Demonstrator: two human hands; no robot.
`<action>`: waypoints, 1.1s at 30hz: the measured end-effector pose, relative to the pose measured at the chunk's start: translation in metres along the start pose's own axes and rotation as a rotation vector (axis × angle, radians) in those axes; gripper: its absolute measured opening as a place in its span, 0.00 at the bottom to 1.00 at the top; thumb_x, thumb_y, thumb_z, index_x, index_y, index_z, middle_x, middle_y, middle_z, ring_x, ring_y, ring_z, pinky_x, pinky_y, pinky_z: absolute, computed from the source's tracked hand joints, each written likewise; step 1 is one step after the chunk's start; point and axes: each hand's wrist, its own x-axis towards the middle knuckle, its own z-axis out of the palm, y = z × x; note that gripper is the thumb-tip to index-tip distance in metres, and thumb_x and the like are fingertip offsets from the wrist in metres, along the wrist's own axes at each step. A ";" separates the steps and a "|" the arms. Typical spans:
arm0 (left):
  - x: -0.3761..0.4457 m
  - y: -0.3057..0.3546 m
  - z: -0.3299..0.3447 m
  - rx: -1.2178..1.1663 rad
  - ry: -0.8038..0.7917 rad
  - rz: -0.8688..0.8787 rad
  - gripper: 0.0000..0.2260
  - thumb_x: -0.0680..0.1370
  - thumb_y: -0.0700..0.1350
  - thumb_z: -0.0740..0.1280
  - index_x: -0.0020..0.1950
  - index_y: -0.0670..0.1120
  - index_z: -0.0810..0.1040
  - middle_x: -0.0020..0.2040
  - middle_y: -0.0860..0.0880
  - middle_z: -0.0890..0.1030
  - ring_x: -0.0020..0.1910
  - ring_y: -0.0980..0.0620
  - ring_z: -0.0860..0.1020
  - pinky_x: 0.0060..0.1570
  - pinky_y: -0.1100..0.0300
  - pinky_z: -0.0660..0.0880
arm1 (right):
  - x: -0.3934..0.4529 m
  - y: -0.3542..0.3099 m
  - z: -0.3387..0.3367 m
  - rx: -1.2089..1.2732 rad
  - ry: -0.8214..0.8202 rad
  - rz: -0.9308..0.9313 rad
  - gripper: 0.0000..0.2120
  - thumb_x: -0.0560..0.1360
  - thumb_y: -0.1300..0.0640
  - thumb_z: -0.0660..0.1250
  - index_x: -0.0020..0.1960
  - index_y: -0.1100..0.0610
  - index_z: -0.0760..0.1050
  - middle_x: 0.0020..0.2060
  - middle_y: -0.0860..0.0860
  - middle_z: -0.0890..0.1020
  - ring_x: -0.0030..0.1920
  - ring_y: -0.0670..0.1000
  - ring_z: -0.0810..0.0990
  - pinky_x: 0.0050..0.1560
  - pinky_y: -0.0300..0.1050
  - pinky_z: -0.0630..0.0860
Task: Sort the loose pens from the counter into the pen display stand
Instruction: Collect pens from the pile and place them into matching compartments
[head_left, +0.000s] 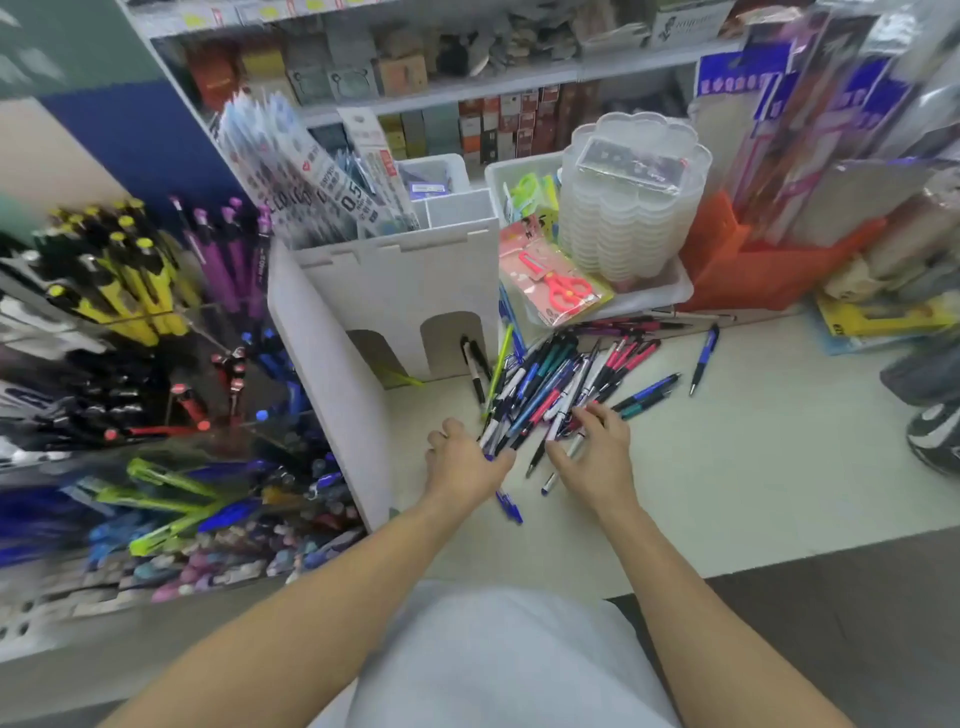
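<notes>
Both hands are working at the pile of pens lying on the tabletop. The left hand is gripping a bundle of pens; the right hand is pinching one. The pen stand is standing at nine o'clock.

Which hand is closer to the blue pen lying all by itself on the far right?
Right. The right hand lies nearer the lone blue pen; the left hand sits farther off, across the pile.

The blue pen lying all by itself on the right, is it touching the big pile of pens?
Apart. The head view shows bare counter all around the lone blue pen, separating it from the pile of pens.
</notes>
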 end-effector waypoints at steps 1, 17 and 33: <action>0.007 -0.001 0.007 0.021 0.004 -0.051 0.36 0.75 0.58 0.71 0.71 0.37 0.61 0.67 0.39 0.67 0.66 0.39 0.69 0.65 0.49 0.70 | -0.003 0.003 -0.001 0.040 0.009 -0.036 0.23 0.74 0.53 0.76 0.67 0.58 0.78 0.71 0.55 0.71 0.73 0.54 0.64 0.74 0.48 0.62; 0.056 0.038 0.037 -0.096 0.171 0.041 0.30 0.72 0.53 0.75 0.66 0.38 0.69 0.63 0.40 0.71 0.63 0.42 0.70 0.61 0.55 0.66 | 0.056 -0.004 -0.026 0.153 0.138 0.375 0.36 0.74 0.51 0.75 0.74 0.63 0.64 0.67 0.59 0.67 0.58 0.59 0.76 0.53 0.43 0.70; 0.044 0.026 0.042 -0.315 -0.327 -0.053 0.18 0.82 0.54 0.59 0.61 0.41 0.75 0.46 0.45 0.81 0.37 0.51 0.77 0.32 0.61 0.71 | 0.007 -0.025 -0.004 0.344 -0.206 0.386 0.10 0.78 0.62 0.62 0.51 0.59 0.82 0.41 0.54 0.84 0.41 0.56 0.79 0.36 0.43 0.72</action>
